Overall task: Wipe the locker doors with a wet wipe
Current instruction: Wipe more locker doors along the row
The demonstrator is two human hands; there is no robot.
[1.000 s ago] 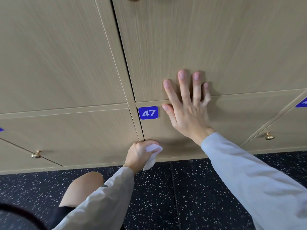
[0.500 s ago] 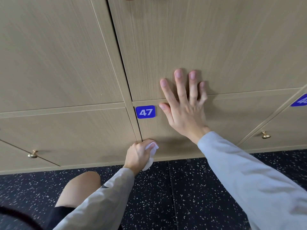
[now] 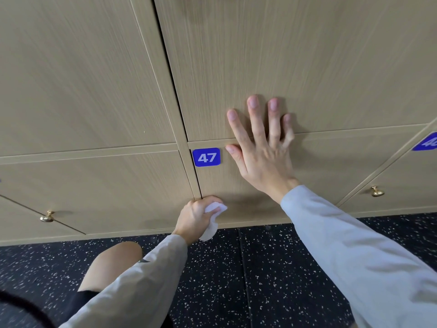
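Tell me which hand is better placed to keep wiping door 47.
Left. The left hand already grips the wet wipe against the lower left corner of door 47. The right hand lies flat, fingers spread across the seam above, holding nothing.

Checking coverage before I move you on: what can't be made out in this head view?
- Wet wipe: mostly balled inside the left hand; its contact with door 47 is hidden.
- Right-hand number plate: cut off by the frame edge.
- Door under the right hand: covered.
- Streaks or wetness: not discernible.
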